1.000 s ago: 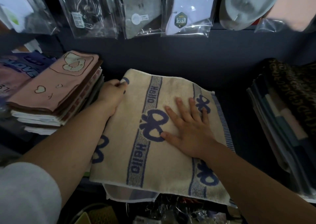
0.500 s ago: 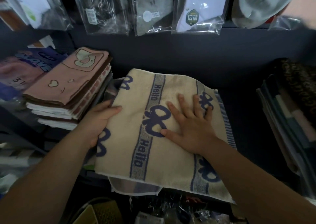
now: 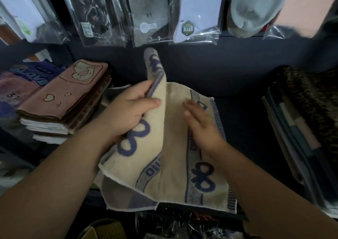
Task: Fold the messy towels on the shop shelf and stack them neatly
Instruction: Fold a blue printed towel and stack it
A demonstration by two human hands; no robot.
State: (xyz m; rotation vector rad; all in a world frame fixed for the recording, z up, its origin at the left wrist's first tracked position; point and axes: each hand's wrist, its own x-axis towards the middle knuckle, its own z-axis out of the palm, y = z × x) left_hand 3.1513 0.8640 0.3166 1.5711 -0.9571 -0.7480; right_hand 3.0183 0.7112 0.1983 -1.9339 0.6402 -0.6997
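Cream terry towel w/ blue bows [image 3: 164, 165] lies on the dark shop shelf [image 3: 237, 85]. L hand [image 3: 128, 112] grips the towel's left edge, raised & curling over its middle. R hand [image 3: 203, 125] lies flat, fingers straight, on its right half. Pink-topped folded stack [image 3: 64, 100] sits just left of the towel.

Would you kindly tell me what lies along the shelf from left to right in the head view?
Purple pack → pink-topped towel stack → left hand, gripping the cream towel → right hand → dark folded stack.

Bare left forearm [image 3: 60, 169], bare right forearm [image 3: 259, 176], left hand [image 3: 128, 114] sharp-edged, right hand [image 3: 203, 127] softened by blur, fingertips indistinct
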